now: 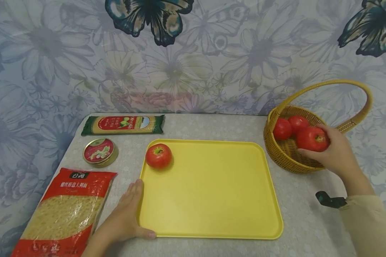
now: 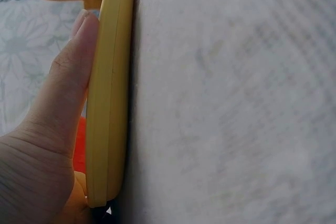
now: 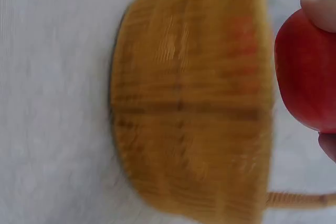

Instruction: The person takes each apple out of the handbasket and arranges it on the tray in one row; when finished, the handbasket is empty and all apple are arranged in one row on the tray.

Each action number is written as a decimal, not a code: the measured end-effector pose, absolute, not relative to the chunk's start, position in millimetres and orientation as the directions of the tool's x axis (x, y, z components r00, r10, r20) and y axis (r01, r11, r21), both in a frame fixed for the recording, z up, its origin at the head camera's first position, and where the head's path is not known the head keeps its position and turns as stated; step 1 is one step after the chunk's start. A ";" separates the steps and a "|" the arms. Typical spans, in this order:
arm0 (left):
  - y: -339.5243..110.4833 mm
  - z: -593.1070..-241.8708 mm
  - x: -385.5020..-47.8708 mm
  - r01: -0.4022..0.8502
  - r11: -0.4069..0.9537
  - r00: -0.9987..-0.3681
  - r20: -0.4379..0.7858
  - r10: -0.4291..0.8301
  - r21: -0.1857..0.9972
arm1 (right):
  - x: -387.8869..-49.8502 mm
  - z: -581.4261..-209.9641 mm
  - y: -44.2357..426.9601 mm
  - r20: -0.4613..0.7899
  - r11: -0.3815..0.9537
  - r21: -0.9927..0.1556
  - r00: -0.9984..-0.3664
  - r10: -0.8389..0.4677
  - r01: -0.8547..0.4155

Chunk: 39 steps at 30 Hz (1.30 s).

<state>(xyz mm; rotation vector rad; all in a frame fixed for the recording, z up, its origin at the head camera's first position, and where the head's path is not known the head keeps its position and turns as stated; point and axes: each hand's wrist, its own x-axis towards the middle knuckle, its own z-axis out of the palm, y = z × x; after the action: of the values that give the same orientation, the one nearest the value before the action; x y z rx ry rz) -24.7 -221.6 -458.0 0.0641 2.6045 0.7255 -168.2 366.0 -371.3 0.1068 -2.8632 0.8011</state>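
Right hand (image 1: 339, 154) grips tomato (image 1: 312, 139) over basket (image 1: 277, 156), right of frame. Left hand (image 1: 124, 213), fingers extended, touches tray (image 1: 212, 189), lower left. The two well apart.

Left grip (image 1: 123, 214): fingers extended forward, thumb spread well to the right. Right grip (image 1: 339, 151): thumb and fingers opposed, holding; right forearm (image 1: 366, 221) sleeved, wrist bare.

Floral butterfly-print wall covering (image 1: 212, 71), a pale tabletop (image 1: 212, 126), a wicker basket (image 1: 275, 154) and bagged pasta (image 1: 65, 214) suggest a homelike setting.
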 end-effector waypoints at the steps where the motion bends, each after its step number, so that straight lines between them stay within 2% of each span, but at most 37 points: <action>1: -221.7 -458.0 -24.7 -0.069 0.862 -0.905 -0.395 0.157 0.502 | -166.3 -368.5 360.7 0.198 0.848 -0.512 -0.979 -0.037 -0.136; 4: -222.1 -458.5 -24.4 -0.063 0.860 -0.908 -0.386 0.160 0.506 | -161.2 -360.6 343.2 0.252 0.847 -0.494 -0.965 -0.078 -0.197; 13: -222.4 -459.0 -23.9 -0.058 0.861 -0.908 -0.385 0.164 0.505 | -153.5 -354.8 280.4 0.304 0.801 -0.482 -0.925 -0.226 -0.354; 26: -222.1 -460.0 -24.6 -0.049 0.863 -0.913 -0.374 0.166 0.502 | -176.7 -406.0 173.5 0.148 0.707 -0.533 -0.873 -0.464 -0.466; 33: -223.8 -460.4 -21.6 0.000 0.856 -0.927 -0.322 0.194 0.517 | -179.6 -421.5 124.2 0.066 0.683 -0.559 -0.847 -0.527 -0.469; 39: -223.8 -460.0 -21.5 -0.009 0.856 -0.925 -0.329 0.189 0.517 | -181.5 -425.4 98.0 0.034 0.680 -0.564 -0.836 -0.547 -0.468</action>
<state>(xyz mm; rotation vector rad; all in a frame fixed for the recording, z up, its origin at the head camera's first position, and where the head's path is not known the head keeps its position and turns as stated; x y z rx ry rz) -21.5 -223.8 -460.0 0.1339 2.6595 0.7439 -181.5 98.0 -425.4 0.9130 -3.0040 0.9463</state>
